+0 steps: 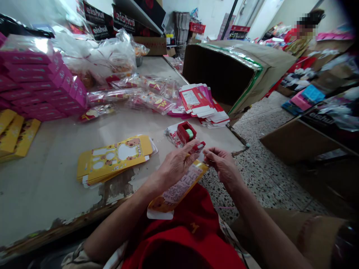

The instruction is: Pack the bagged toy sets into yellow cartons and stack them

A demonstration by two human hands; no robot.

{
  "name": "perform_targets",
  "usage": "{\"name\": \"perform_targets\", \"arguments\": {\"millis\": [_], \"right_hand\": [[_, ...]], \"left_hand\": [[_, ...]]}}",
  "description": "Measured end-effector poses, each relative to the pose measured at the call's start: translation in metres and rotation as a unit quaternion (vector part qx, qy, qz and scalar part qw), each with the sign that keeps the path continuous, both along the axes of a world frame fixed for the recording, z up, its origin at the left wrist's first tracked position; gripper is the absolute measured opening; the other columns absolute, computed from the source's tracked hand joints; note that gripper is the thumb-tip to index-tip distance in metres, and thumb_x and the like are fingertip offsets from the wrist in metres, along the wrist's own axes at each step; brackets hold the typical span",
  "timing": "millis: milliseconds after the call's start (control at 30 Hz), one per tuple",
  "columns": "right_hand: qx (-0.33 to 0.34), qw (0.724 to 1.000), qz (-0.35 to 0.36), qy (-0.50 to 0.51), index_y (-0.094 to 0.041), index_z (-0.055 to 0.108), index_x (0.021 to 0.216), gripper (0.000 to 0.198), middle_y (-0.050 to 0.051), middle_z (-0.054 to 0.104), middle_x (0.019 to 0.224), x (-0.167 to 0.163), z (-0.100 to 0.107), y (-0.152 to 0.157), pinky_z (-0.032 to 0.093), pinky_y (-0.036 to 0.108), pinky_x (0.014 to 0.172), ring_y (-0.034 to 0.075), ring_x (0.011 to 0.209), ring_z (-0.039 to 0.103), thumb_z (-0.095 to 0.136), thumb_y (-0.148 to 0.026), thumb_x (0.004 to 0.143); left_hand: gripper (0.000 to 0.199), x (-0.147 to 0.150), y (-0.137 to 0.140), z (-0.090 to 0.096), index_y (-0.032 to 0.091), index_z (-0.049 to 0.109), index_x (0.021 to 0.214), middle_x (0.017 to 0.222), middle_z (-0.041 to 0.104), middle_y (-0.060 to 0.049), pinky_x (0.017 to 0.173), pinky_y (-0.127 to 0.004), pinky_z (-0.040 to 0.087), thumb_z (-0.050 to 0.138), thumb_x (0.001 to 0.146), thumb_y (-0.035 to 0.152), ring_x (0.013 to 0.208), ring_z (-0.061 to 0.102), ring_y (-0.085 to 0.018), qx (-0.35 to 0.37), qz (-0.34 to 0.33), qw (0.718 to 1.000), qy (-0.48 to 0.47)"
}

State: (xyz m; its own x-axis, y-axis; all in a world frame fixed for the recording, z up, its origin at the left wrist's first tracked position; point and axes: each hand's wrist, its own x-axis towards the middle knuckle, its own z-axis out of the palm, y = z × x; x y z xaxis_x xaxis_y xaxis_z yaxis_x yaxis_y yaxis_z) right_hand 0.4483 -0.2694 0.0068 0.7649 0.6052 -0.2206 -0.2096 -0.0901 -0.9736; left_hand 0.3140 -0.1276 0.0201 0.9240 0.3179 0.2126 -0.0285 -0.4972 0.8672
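A yellow printed carton slants over my lap, with one white flap open at its lower end. My left hand is closed around the carton near its upper end. The fingers of my right hand pinch at that same end, by a pale flap; their exact hold is partly hidden. Just beyond my left hand stands a red tape dispenser with a green roll, its near end by my fingers. Flat yellow cartons lie stacked on the table to the left.
Pink boxes are piled at the left, beside filled yellow boxes. Clear-wrapped packets and flat red-and-white cartons lie farther back. A large open cardboard box adjoins the table's right edge. Another person is at the far right.
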Motion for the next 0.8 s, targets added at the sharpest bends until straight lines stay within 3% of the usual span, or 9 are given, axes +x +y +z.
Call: {"name": "perform_targets", "arguments": {"millis": [100,233,333,433,467,533,667,733,800], "right_hand": [[0.000,1.000,0.001,0.018,-0.019,0.068,0.074,0.042,-0.002,0.059,0.062,0.000,-0.016,-0.003,0.040,0.026,0.055,0.012,0.054,0.047,0.089,-0.055,0.065],[-0.036,0.997,0.013,-0.061,-0.019,0.068,0.077,0.044,0.001,0.065,0.066,0.006,-0.027,0.000,0.048,0.031,0.061,0.016,0.059,0.055,0.079,-0.062,0.071],[-0.087,0.986,0.000,-0.145,-0.018,0.069,0.072,0.039,0.003,0.066,0.065,0.015,-0.030,-0.006,0.047,0.031,0.061,0.018,0.061,0.056,0.079,-0.056,0.072],[-0.106,0.976,-0.026,-0.187,-0.018,0.069,0.070,0.031,0.002,0.065,0.063,0.022,-0.013,-0.027,0.043,0.030,0.060,0.017,0.061,0.053,0.080,-0.047,0.074],[-0.104,0.973,-0.010,-0.204,-0.018,0.070,0.073,0.029,0.002,0.066,0.064,0.023,-0.001,-0.034,0.043,0.030,0.061,0.017,0.062,0.053,0.078,-0.046,0.077],[-0.091,0.964,0.094,-0.233,-0.019,0.072,0.081,0.026,0.002,0.067,0.070,0.022,0.028,-0.044,0.045,0.030,0.065,0.017,0.067,0.056,0.074,-0.045,0.084],[-0.067,0.885,0.372,-0.272,-0.020,0.072,0.090,0.018,0.001,0.067,0.082,0.016,0.085,-0.031,0.048,0.029,0.069,0.017,0.076,0.058,0.066,-0.037,0.093],[-0.067,0.833,0.437,-0.334,-0.020,0.071,0.092,0.014,0.001,0.068,0.086,0.013,0.103,-0.014,0.045,0.027,0.068,0.016,0.078,0.057,0.062,-0.030,0.096],[-0.078,0.775,0.483,-0.401,-0.020,0.070,0.091,0.011,0.000,0.067,0.085,0.010,0.114,0.003,0.042,0.025,0.066,0.015,0.077,0.055,0.061,-0.023,0.096]], "left_hand": [[0.044,0.012,0.002,-0.010,0.027,0.056,0.147,0.147,0.064,-0.011,0.111,-0.045,0.048,0.049,0.105,0.039,0.132,0.063,-0.030,0.020,-0.029,0.999,0.014],[0.045,0.019,0.002,-0.017,0.027,0.056,0.148,0.142,0.067,-0.011,0.111,-0.050,0.048,0.051,0.104,0.037,0.130,0.065,-0.031,0.041,-0.023,0.999,0.026],[0.046,0.019,0.000,-0.017,0.028,0.058,0.147,0.140,0.068,-0.012,0.108,-0.051,0.050,0.056,0.102,0.037,0.128,0.066,-0.034,0.045,-0.007,0.998,0.031],[0.044,0.017,0.002,-0.011,0.028,0.060,0.144,0.142,0.067,-0.011,0.109,-0.048,0.049,0.057,0.102,0.039,0.130,0.065,-0.032,0.011,-0.023,0.999,0.028],[0.044,0.016,0.004,-0.009,0.028,0.060,0.144,0.142,0.067,-0.011,0.109,-0.046,0.049,0.057,0.102,0.040,0.129,0.065,-0.031,-0.005,-0.027,0.999,0.025],[0.047,0.013,0.009,-0.003,0.027,0.058,0.145,0.138,0.069,-0.010,0.104,-0.042,0.051,0.057,0.101,0.044,0.123,0.067,-0.028,-0.024,-0.009,1.000,0.018],[0.044,0.002,0.023,0.009,0.020,0.072,0.114,0.099,0.077,-0.007,0.081,-0.033,0.053,0.044,0.104,0.053,0.088,0.069,-0.022,0.004,0.000,1.000,0.004],[0.054,-0.004,0.028,0.012,0.019,0.075,0.095,0.087,0.074,-0.006,0.075,-0.030,0.051,0.038,0.105,0.057,0.080,0.066,-0.020,0.003,-0.040,0.999,-0.002],[0.060,-0.010,0.030,0.013,0.019,0.075,0.090,0.083,0.072,-0.006,0.070,-0.028,0.050,0.036,0.103,0.062,0.076,0.063,-0.019,-0.018,-0.065,0.998,-0.013]]}}
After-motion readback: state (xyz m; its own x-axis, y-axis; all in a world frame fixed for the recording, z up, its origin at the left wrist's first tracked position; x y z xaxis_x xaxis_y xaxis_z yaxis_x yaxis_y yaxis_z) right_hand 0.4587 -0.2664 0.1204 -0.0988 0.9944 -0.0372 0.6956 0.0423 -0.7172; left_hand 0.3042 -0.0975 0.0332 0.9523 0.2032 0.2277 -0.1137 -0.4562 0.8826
